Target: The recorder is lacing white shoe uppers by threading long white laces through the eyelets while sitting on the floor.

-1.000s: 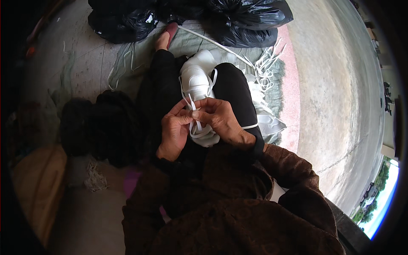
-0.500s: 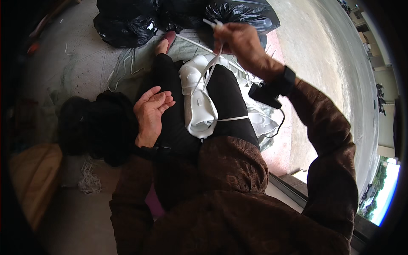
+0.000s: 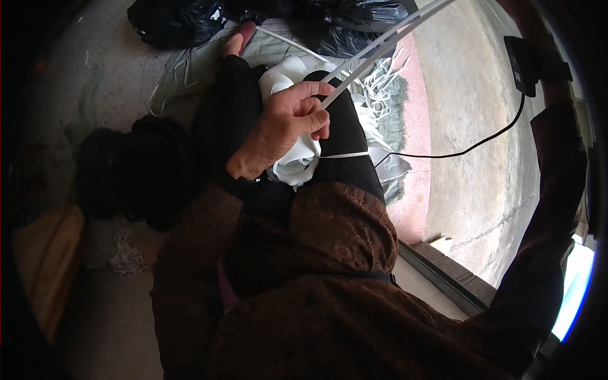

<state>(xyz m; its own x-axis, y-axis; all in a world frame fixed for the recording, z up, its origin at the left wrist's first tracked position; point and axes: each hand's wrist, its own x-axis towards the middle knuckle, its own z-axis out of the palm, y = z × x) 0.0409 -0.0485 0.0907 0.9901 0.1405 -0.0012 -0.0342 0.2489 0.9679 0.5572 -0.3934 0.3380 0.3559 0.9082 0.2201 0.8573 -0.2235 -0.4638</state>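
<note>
My left hand (image 3: 282,130) is closed over my lap, with thumb and forefinger pinching a white lace (image 3: 373,54). Two taut strands of it slant up to the right and leave the picture at the top. Beneath this hand, between my thighs, lies a white moulded piece shaped somewhat like a shoe (image 3: 280,77), partly hidden by the fingers. At the upper right edge my right hand (image 3: 522,19) is only partly visible and very dark; its fingers do not show. A black box-shaped device (image 3: 520,66) is at that wrist.
A thin white band (image 3: 345,155) crosses my right thigh. Beyond it lie a pile of white laces (image 3: 378,95) and another white piece (image 3: 392,166). Black bags (image 3: 174,22) stand beyond my feet. A black cable (image 3: 468,152) runs from the wrist device; a dark bundle (image 3: 133,171) sits at left.
My right hand has swung out to the upper right, drawing the lace strands taut. My left hand, open before, has moved right over the white piece and closed on the lace.
</note>
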